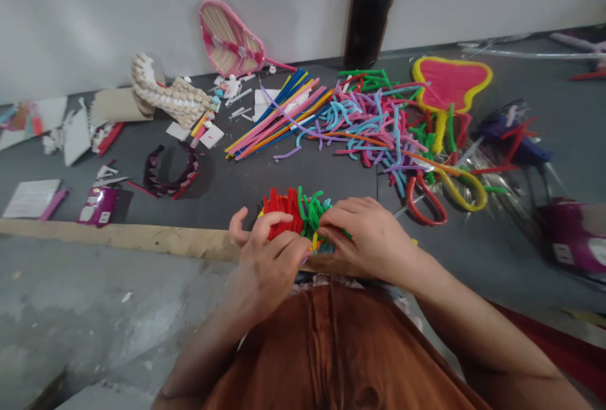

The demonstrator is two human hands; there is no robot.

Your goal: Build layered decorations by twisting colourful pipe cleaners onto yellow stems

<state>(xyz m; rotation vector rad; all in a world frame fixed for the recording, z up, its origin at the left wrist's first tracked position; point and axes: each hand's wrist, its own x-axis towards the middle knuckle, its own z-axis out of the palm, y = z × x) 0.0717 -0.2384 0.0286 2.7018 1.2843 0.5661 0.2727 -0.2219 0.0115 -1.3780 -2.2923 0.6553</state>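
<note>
At the table's front edge lies a pipe-cleaner craft (287,205) with a row of red strips, then curled green strips (312,208) and some light blue, and a bit of yellow at its rim. My left hand (272,252) rests over its near left side, thumb and index finger closed at the lower edge by a small yellow end. From the right, my right hand (364,230) has its fingertips pinched together on the green strips. What exactly sits between those fingertips is partly hidden.
Behind the hands lie a heap of cut pipe cleaners (364,120) and a bundle of long ones (279,117). Scissors (426,202) with red and yellow handles lie right. A dark headband (170,173), a pink fan shape (452,85) and a phone (372,12) stand around.
</note>
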